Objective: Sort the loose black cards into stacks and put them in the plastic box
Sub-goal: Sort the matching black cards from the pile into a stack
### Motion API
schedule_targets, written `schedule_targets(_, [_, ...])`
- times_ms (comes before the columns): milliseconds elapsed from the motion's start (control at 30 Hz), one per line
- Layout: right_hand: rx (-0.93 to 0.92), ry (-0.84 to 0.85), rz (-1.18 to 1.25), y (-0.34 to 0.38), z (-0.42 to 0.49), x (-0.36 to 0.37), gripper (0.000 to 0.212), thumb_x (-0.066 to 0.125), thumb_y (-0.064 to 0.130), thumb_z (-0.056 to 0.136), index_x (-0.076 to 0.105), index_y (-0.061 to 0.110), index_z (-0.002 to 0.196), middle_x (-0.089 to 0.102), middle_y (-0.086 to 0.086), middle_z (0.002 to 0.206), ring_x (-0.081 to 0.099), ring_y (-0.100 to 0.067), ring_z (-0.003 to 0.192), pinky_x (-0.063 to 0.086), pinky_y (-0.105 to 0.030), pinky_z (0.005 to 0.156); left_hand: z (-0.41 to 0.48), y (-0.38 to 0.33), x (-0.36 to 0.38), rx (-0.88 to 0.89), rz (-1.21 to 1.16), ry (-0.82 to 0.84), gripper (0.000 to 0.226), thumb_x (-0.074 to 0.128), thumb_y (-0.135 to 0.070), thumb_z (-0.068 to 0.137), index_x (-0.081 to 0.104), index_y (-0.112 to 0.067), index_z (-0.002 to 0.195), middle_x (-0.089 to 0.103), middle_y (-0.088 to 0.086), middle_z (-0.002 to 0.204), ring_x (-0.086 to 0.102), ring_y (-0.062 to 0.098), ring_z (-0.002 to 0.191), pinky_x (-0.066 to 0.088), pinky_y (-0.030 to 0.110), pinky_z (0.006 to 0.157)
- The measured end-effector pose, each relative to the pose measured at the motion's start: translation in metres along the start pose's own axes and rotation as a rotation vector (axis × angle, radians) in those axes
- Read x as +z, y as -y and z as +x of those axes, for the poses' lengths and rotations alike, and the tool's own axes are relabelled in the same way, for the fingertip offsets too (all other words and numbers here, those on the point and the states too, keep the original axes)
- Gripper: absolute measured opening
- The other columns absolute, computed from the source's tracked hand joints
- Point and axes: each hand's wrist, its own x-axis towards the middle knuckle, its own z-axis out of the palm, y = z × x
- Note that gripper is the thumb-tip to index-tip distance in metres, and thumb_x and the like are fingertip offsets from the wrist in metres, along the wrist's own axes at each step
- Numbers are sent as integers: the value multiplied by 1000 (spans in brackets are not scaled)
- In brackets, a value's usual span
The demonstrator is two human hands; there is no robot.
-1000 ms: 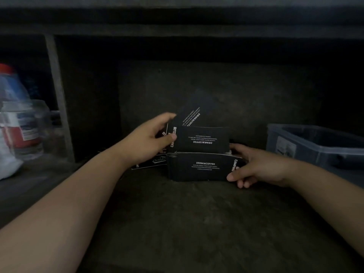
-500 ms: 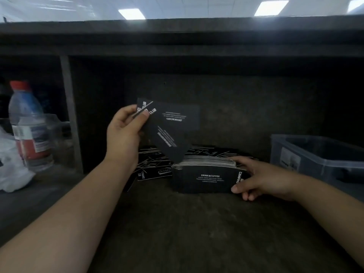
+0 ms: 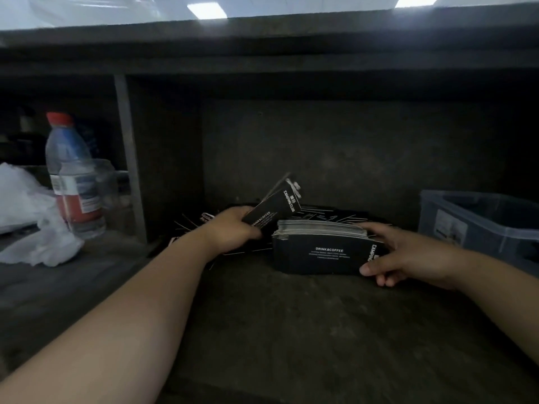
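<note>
1. While standing on its long edge on the dark desk, rising as a thick stack of black cards, showing "DRINK&COFFEE" on the front face.
2. Gripping that stack's right end with the right hand: thumb pressing low on the front face, fingers curling over the top edge.
3. Pinching a few cards in the left hand, just beside the stack's left end, tilting them up and to the right.
4. Lying scattered flat behind the stack and spreading out to its left: loose cards.
5. Sitting to the right, near the right hand: the plastic box, its inside too dark to tell.
6. Standing well apart on the left: a red-capped water bottle, touching a crumpled white bag.
</note>
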Motion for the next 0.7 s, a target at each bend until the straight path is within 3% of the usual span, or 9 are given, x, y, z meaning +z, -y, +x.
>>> schedule_targets(67, [6, 6, 11, -1, 0, -1, 82, 73, -9, 78, 41, 35, 140, 65, -12, 116, 63, -18, 62, 52, -22, 49, 1, -2, -2, 34, -159, -95, 34, 72, -5, 84, 66, -17, 116, 72, 9, 107, 68, 29, 103, 56, 38, 88])
schedule_targets(167, [-8, -20, 24, -3, 4, -2, 81, 75, -8, 77, 43, 33, 139, 65, -13, 117, 63, -19, 62, 53, -24, 50, -8, -25, -3, 198, -507, -234, 40, 72, 1, 83, 59, -10, 120, 70, 7, 108, 70, 22, 95, 58, 24, 71])
schedule_targets(233, [-15, -83, 66, -7, 9, 0, 81, 76, -7, 76, 44, 32, 140, 64, -12, 117, 64, -19, 63, 54, -25, 51, -11, -36, -5, 332, -728, -207, 47, 72, 2, 79, 55, -9, 121, 70, 7, 111, 69, 22, 101, 58, 30, 84])
schedule_targets(300, [-25, -133, 100, -11, 15, 2, 82, 76, -7, 76, 43, 28, 143, 64, -13, 115, 64, -18, 61, 54, -25, 50, -13, -39, -5, 394, -804, -87, 49, 72, -1, 74, 55, -12, 120, 70, 6, 114, 68, 22, 106, 57, 33, 87])
schedule_targets(467, [-17, -137, 119, -10, 15, 4, 77, 73, -9, 79, 45, 25, 141, 65, -10, 111, 62, -15, 59, 53, -22, 49, -23, -39, 6, 367, -322, 121, 45, 72, 3, 81, 59, -12, 121, 71, 4, 116, 68, 16, 107, 55, 24, 89])
schedule_targets(700, [10, -79, 152, -11, 14, 0, 77, 67, -14, 81, 41, 22, 144, 65, -6, 108, 63, -13, 60, 54, -20, 51, -30, -43, 6, 360, -214, 164, 39, 75, -1, 81, 63, -12, 117, 73, 3, 112, 69, 15, 106, 56, 29, 92])
